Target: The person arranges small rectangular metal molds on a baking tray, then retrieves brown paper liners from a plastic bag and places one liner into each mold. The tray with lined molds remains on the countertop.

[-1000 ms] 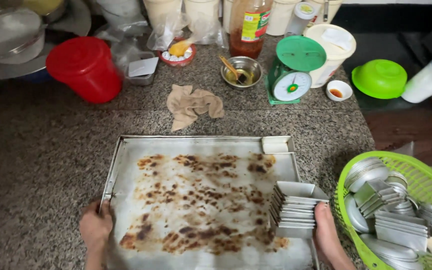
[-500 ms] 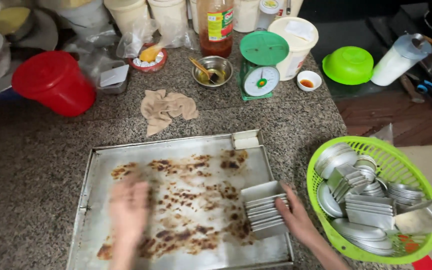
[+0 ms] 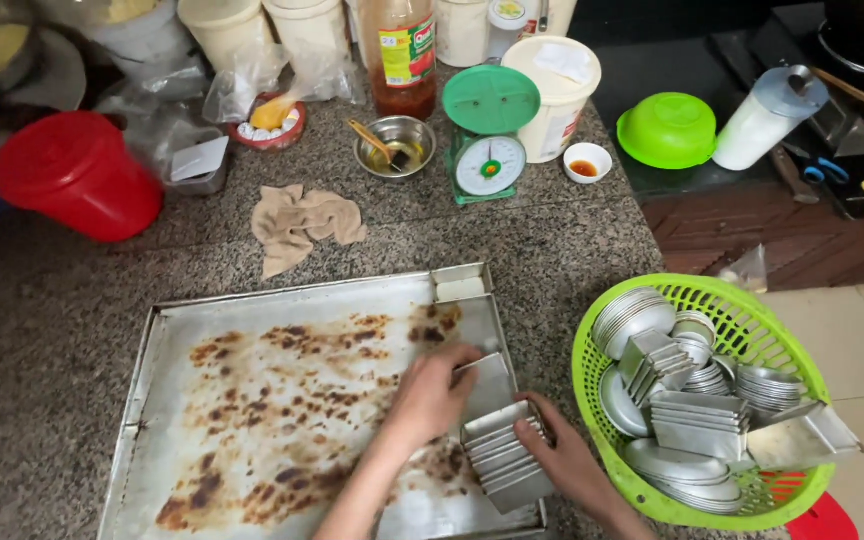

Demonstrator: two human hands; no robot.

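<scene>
Speckled granite counter; baking tray, beige rag, red tub, green scale

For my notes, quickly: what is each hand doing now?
Left hand: fingers closed on one small metal mould.
Right hand: holding the stack of moulds.

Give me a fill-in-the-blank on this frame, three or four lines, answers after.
1. The right hand holds a stack of small rectangular metal moulds on the lined baking ____.
2. The left hand lifts one mould off that ____.
3. The basket holding more moulds is ____ in colour.
4. The lidded bucket at far left is ____.

Answers: tray; stack; green; red
</scene>
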